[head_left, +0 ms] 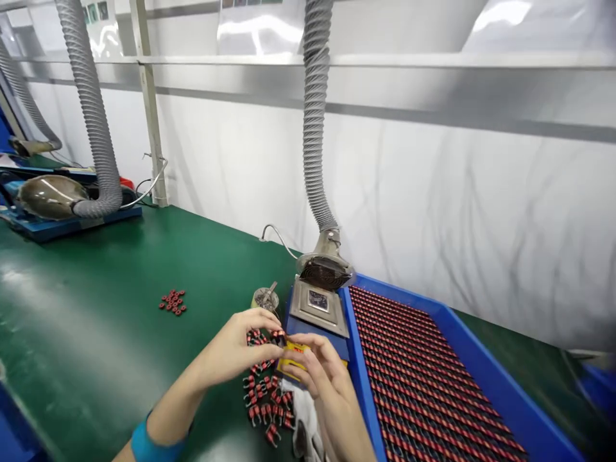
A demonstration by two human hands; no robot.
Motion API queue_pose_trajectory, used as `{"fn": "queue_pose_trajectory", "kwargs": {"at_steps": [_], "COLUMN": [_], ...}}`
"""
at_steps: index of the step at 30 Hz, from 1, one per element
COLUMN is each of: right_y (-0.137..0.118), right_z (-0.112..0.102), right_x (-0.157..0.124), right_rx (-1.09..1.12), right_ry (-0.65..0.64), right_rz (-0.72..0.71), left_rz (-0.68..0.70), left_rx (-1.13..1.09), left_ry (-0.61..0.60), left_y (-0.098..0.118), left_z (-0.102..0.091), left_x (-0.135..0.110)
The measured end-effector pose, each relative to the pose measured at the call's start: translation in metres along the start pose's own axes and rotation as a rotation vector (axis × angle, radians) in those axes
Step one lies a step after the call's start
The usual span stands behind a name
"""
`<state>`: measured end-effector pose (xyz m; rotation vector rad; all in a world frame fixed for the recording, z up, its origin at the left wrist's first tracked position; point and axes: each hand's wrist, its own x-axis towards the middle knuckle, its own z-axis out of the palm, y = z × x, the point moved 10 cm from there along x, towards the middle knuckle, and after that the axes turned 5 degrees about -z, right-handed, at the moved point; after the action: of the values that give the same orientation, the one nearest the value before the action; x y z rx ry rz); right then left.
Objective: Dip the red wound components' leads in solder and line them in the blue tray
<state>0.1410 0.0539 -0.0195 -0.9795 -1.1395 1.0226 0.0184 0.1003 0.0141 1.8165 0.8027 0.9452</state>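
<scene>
The long green desk (pixel 96 289) runs along the wall, with a blue tray (pixel 462 359) of red-and-black parts at my right, their tight rows apparently keeping them ordered. A grey hose (pixel 315 115) hangs over a metal station (pixel 317 305), likely to draw fumes. Loose parts (pixel 264 398) lie heaped below my left hand (pixel 235 350) and right hand (pixel 322 378), which meet over a yellow piece (pixel 293 362). My fingers (pixel 308 359) are curled, but I cannot tell whether they grip anything.

Room leftward over the green mat (pixel 96 308); blue tray rim (pixel 360 366) blocking rightward.
</scene>
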Motion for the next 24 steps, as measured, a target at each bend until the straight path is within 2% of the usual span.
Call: {"fn": "queue_pose_trajectory", "kwargs": {"at_steps": [2, 4, 6, 10, 14, 17, 20, 22, 24], "right_y": [0.004, 0.007, 0.008, 0.009, 0.016, 0.015, 0.014, 0.012, 0.012], "right_z": [0.007, 0.006, 0.002, -0.006, -0.009, -0.007, -0.006, -0.01, -0.02], "right_x": [0.009, 0.011, 0.01, 0.007, 0.006, 0.003, -0.001, -0.003, -0.005], "right_rx": [0.229, 0.357, 0.41, 0.377, 0.353, 0.316, 0.308, 0.301, 0.293], "right_ry": [0.071, 0.132, 0.149, 0.133, 0.152, 0.15, 0.155, 0.171, 0.199], "right_rz": [0.014, 0.022, 0.021, -0.002, 0.012, 0.003, 0.028, 0.048, 0.077], "left_rz": [0.036, 0.048, 0.024, -0.147, -0.169, -0.164, -0.106, -0.078, -0.095], "left_rx": [-0.035, -0.089, -0.231, -0.661, -0.807, -0.814, -0.736, -0.624, -0.401], "left_ry": [0.034, 0.066, 0.078, 0.096, 0.164, 0.286, 0.478, 0.582, 0.605], "left_y": [0.023, 0.031, 0.026, -0.001, -0.007, -0.007, -0.004, -0.004, -0.011], "left_z": [0.008, 0.016, 0.022, 0.033, 0.032, 0.019, -0.011, -0.033, -0.049], "left_x": [0.001, 0.002, 0.003, 0.007, 0.009, 0.009, 0.001, -0.012, -0.031]}}
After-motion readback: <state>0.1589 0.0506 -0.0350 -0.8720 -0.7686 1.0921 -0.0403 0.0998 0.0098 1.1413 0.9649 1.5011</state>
